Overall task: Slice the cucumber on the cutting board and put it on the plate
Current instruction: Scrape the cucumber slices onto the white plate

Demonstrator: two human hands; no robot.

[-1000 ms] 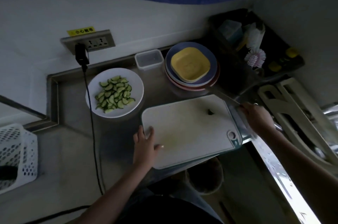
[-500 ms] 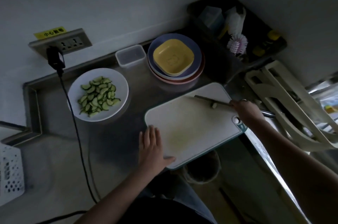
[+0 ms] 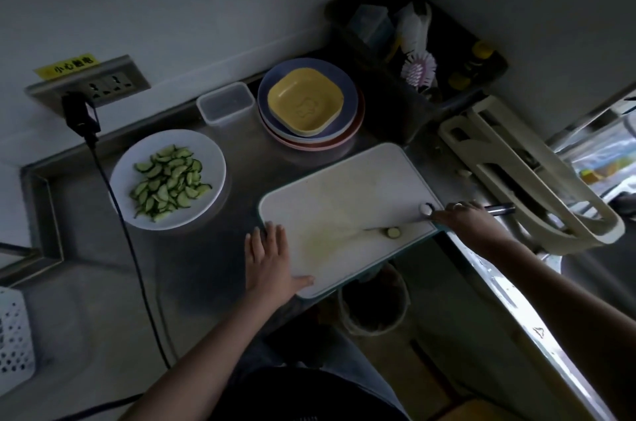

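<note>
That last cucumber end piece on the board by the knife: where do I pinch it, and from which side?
Pinch the cucumber end piece across its round sides, coming from above and the near-left, probably with the left hand, now flat at the cutting board edge. It is a short stub against the knife blade, which the right hand holds, so avoid the far side.

White cutting board (image 3: pixel 344 200), teal edge, faint yellow-green smear just right of left hand (image 3: pixel 272 262). Cucumber end piece (image 3: pixel 496 232) near right hand (image 3: pixel 471 217): pale face, dark green rim. White plate (image 3: pixel 210 159) beyond left hand; cucumber slices (image 3: pixel 168 185) light green with dark skins. Beyond both hands: yellow square dish (image 3: pixel 305 103) on blue plate (image 3: pixel 347 90) over pink plate (image 3: pixel 358 128). Pink-and-white bristled brush (image 3: pixel 419 71) beyond right hand. Yellow label (image 3: pixel 67 66) with dark characters above grey socket strip (image 3: pixel 113 83). White perforated basket (image 3: pixel 13 334), far left.
</note>
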